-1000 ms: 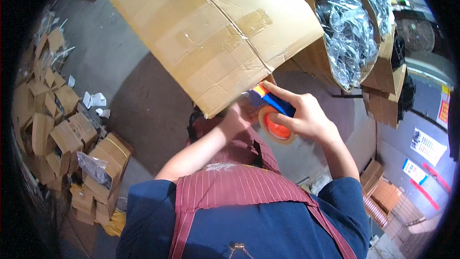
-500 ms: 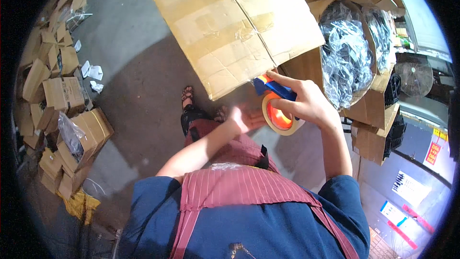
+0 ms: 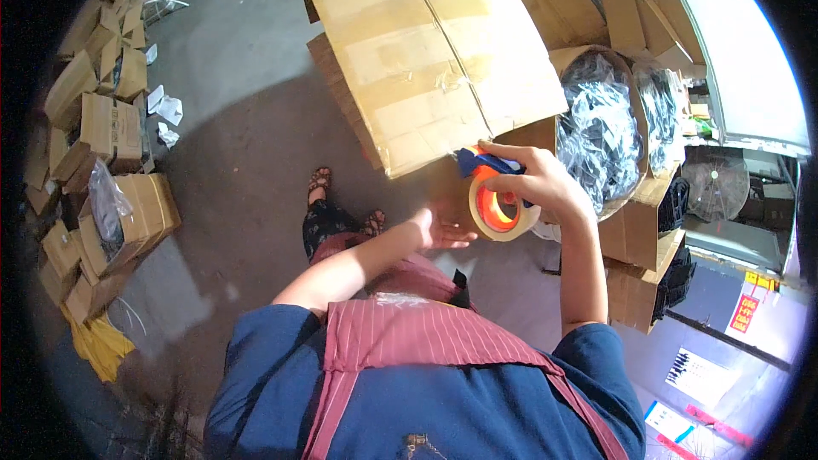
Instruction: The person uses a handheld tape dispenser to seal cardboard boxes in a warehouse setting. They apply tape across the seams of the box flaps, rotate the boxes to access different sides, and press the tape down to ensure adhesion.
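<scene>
My right hand [image 3: 532,186] is curled in a firm grip, arm bent; my left hand [image 3: 439,228] lies open, palm up.

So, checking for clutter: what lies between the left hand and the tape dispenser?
Nothing. In the head view the left hand sits open beside the tape dispenser in the right hand; only a narrow bare gap separates them.

A grey concrete floor [image 3: 230,145] fills the middle, sunlit toward twelve o'clock and shaded nearer the centre. At nine o'clock small cardboard cartons [image 3: 102,128] lie heaped, with yellow strapping [image 3: 100,345] at seven o'clock. At two o'clock open cartons hold black parts in clear bags [image 3: 601,123]. A floor fan [image 3: 714,190] stands at three o'clock, beside a pale wall [image 3: 750,60].
</scene>
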Demonstrator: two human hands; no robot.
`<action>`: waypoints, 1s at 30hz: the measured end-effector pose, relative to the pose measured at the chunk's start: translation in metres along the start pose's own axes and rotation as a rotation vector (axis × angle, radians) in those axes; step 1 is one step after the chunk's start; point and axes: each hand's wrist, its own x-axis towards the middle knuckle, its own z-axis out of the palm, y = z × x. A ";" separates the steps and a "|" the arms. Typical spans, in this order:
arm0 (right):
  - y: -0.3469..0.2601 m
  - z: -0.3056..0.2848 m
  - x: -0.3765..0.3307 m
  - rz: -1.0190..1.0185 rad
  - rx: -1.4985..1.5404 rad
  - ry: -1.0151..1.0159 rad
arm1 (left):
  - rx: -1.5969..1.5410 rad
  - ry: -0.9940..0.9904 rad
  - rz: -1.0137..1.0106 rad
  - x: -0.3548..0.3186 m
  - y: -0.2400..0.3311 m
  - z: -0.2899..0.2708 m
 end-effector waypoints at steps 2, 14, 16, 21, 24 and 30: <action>0.002 -0.005 0.002 0.019 0.010 -0.034 | -0.001 0.122 0.155 -0.015 -0.005 -0.010; -0.005 0.004 -0.004 0.040 0.000 -0.020 | 0.804 0.361 1.245 -0.159 0.048 0.006; 0.001 0.017 -0.010 0.003 -0.044 0.038 | 1.739 0.923 1.382 -0.164 0.053 0.016; 0.045 0.074 -0.009 -0.130 -0.033 0.196 | 1.481 0.603 1.587 -0.125 0.074 0.010; 0.077 0.114 0.004 -0.214 -0.058 0.408 | 0.490 -0.246 1.145 -0.102 0.089 0.007; 0.084 0.128 0.031 -0.326 0.145 0.587 | 1.440 0.157 1.598 -0.126 0.071 0.078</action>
